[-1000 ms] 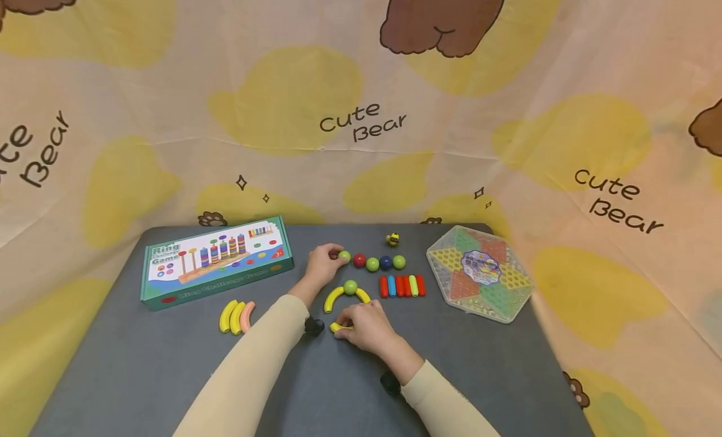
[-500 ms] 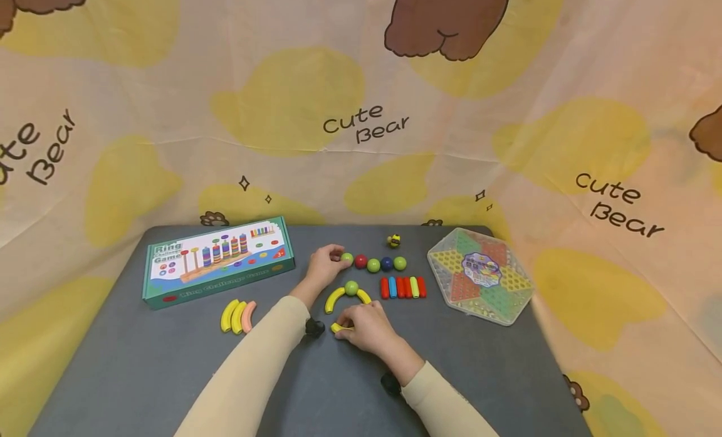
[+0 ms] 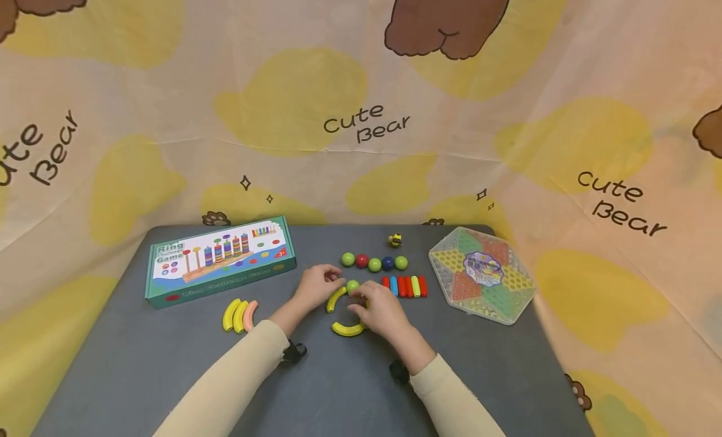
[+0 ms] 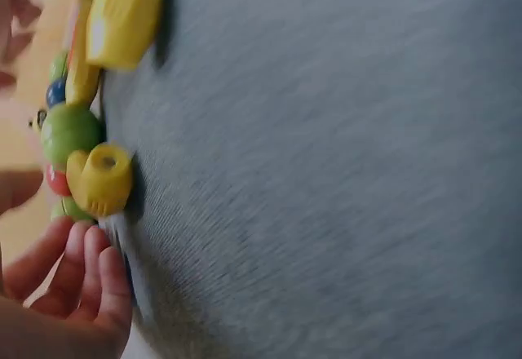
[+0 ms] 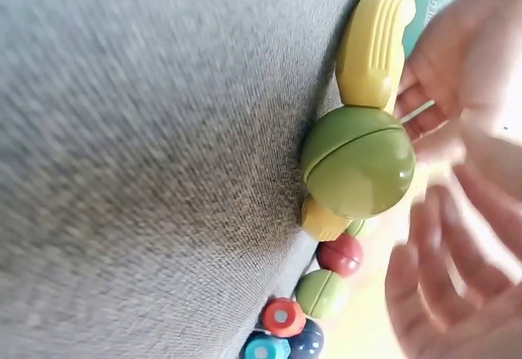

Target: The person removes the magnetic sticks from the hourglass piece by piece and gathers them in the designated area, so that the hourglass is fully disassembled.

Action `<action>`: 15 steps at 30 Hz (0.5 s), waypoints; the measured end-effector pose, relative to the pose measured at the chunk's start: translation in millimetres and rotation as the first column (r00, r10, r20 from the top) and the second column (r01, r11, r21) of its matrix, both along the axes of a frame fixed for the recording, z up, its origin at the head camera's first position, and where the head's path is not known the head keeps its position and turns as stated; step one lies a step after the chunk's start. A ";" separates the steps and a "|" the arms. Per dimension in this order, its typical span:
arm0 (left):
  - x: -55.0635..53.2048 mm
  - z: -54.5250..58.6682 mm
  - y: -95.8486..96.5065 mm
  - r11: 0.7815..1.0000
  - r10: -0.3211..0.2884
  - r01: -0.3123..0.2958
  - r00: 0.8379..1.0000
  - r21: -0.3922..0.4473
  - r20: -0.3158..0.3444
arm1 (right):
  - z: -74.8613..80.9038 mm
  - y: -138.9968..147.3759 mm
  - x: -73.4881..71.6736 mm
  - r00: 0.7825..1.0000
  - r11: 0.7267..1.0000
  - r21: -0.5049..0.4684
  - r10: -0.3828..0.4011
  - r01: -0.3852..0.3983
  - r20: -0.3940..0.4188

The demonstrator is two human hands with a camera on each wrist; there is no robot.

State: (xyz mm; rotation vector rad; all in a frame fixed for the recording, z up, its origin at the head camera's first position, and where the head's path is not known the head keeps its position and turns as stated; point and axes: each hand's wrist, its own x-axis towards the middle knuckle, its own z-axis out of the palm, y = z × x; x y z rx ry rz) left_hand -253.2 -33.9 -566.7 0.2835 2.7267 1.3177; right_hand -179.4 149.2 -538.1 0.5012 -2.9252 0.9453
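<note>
My left hand (image 3: 318,286) hovers by the left yellow curved tube (image 3: 336,300), fingers loosely bent and holding nothing. A green ball (image 3: 352,287) sits at the top of that tube, close to my right hand (image 3: 385,310). The right hand's thumb and fingers are apart, blurred in the right wrist view, and it partly covers the right side of the arrangement. Below the ball lies another yellow curved tube (image 3: 347,329), bowed downward. In the left wrist view, the left fingertips (image 4: 86,249) are just short of a yellow tube end (image 4: 102,181).
Behind stands a row of green, red and blue balls (image 3: 375,265), with a small bee figure (image 3: 395,239) beyond. Red, blue and yellow short sticks (image 3: 405,286) lie right, beside a hexagonal game box (image 3: 482,274). Left are a green ring game box (image 3: 220,261) and yellow and pink curved tubes (image 3: 239,316).
My left hand has left the leftmost green ball in the back row and come nearer. The right hand has released the lower yellow tube and moved slightly up and right.
</note>
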 end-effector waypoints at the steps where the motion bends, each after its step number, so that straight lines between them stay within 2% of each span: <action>1: 4.4 -0.2 -0.8 0.999 -0.029 0.029 1.000 -0.020 0.003 | 0.3 -1.3 -1.8 0.999 0.999 0.003 -0.041 0.041 -0.004; 3: 11.9 -0.9 -0.8 0.996 -0.068 0.069 0.998 -0.052 0.014 | -0.6 -4.9 -6.2 0.994 0.994 0.010 -0.113 0.113 0.007; 5: 15.2 -1.4 2.7 0.992 -0.084 0.083 0.996 -0.091 -0.002 | -1.3 -7.1 -12.1 0.987 0.987 0.037 -0.160 0.158 0.031; 8: 19.6 -2.4 6.5 0.989 -0.060 0.055 0.998 -0.141 -0.034 | -5.2 -10.9 -21.0 0.985 0.986 0.084 -0.151 0.145 0.080; 11: 22.9 -3.4 8.1 0.988 -0.026 0.017 0.998 -0.152 -0.054 | -10.7 -13.1 -27.7 0.985 0.988 0.106 -0.122 0.109 0.124; 15: 25.3 -3.4 9.2 0.988 -0.026 0.015 0.997 -0.151 -0.070 | -15.9 -12.1 -32.0 0.981 0.989 0.090 -0.132 0.120 0.139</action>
